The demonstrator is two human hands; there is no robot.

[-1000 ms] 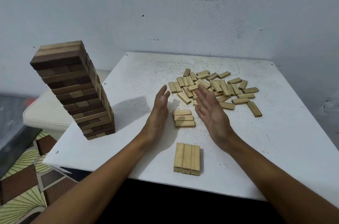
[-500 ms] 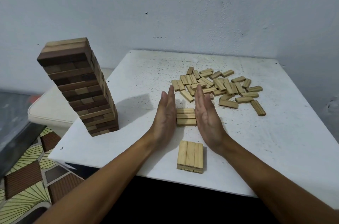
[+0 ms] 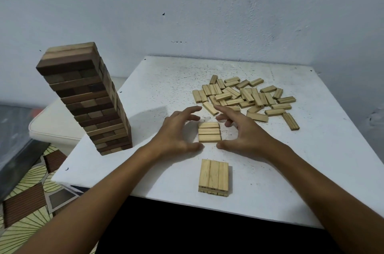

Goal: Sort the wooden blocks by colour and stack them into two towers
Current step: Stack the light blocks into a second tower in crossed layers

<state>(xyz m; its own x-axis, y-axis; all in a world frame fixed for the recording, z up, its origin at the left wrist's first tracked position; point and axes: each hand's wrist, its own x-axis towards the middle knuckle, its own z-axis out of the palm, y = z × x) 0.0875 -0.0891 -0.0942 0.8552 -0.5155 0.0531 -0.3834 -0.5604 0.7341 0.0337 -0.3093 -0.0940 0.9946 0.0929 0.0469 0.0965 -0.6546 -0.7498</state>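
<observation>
A white table (image 3: pixel 162 79) holds a tall dark tower (image 3: pixel 87 99), a pile of light blocks (image 3: pixel 245 97), and two small block sets (image 3: pixel 209 132) (image 3: pixel 213 177).

My white table (image 3: pixel 158 79) (speckled with dark flecks) stands against a pale wall (image 3: pixel 104 4); a patterned floor (image 3: pixel 27 197) lies to my left.

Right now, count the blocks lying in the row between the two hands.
3, side by side in one flat row on the white table: far, middle, near. Any beneath would be hidden.
</observation>
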